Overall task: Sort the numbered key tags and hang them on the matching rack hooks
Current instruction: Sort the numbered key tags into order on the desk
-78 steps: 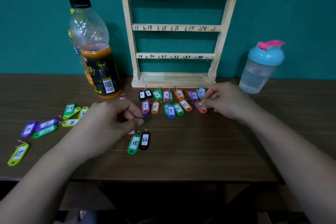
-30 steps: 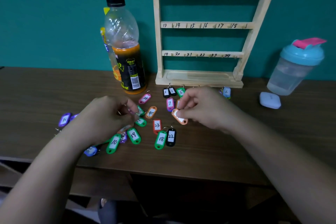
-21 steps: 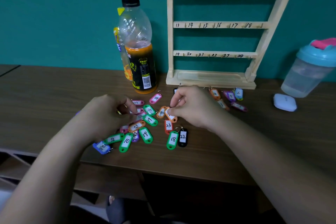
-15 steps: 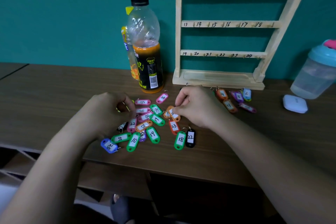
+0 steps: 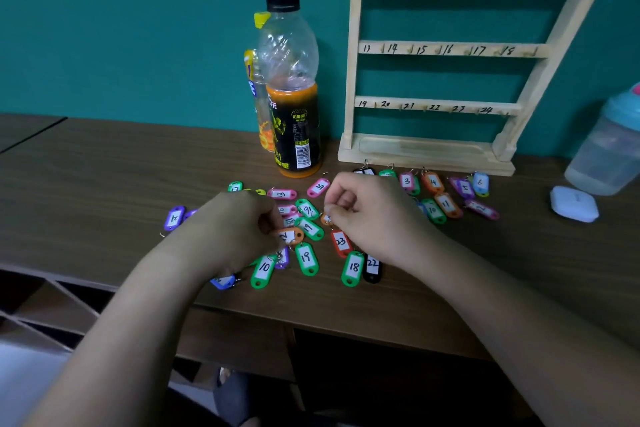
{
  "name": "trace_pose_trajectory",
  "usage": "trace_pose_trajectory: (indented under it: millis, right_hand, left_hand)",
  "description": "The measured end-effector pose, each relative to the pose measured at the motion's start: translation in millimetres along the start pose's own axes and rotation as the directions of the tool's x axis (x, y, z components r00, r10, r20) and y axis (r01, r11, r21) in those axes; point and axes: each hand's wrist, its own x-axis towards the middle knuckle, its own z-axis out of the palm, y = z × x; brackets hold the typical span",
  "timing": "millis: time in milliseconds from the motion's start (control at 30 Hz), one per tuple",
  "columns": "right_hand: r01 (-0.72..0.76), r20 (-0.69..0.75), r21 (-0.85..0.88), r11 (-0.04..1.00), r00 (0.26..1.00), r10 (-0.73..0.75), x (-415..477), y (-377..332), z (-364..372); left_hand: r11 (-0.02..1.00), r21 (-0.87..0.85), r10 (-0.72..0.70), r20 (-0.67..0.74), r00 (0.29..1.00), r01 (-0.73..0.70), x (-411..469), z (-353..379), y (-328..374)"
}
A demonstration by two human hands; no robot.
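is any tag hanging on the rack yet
No, every visible hook on the wooden rack is bare, and the key tags all lie on the table.

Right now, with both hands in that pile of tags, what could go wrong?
1. Tags overlap under the left hand and right hand, so pulling the orange tag may drag neighbours.
2. The green 10 tag lies near the table edge and could get knocked off.

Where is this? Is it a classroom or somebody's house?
Hard to say for sure. It looks like a desk against a green wall, maybe in a home or office. A drink bottle, a shaker cup and a wooden key rack stand on it.
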Motion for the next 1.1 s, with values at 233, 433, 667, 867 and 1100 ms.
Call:
trace_pose_trajectory:
  millis: [233, 433, 667, 867, 1100]
  right_hand:
    - [0.063, 0.013, 0.090, 0.994, 0.998, -0.065, -2.1, 0.1, 0.4]
    - [0.042, 0.100, 0.253, 0.966, 0.993, -0.070, -3.4, -4.2, -0.7]
    - [-0.022, 0.178, 0.366, 0.931, 0.983, -0.047, -2.1, -1.3, -10.0]
    - [0.011, 0.148, 0.347, 0.938, 0.987, -0.066, -4.5, 0.6, -14.9]
    - [-0.056, 0.018, 0.206, 0.977, 0.998, 0.054, -11.8, 39.6, -64.8]
  left_hand:
    - [0.991, -0.135, -0.018, -0.076, 0.997, 0.007, 0.8, -5.6, -4.4]
    - [0.932, -0.349, 0.085, -0.063, 0.994, -0.102, -4.4, -8.4, 3.8]
    - [0.865, -0.486, 0.018, -0.219, 0.976, -0.125, -3.2, -9.0, 11.2]
    - [0.832, -0.528, 0.040, -0.250, 0.967, -0.170, -3.8, -5.5, 21.1]
    - [0.889, -0.420, 0.082, -0.253, 0.964, -0.185, 1.3, 6.3, 38.0]
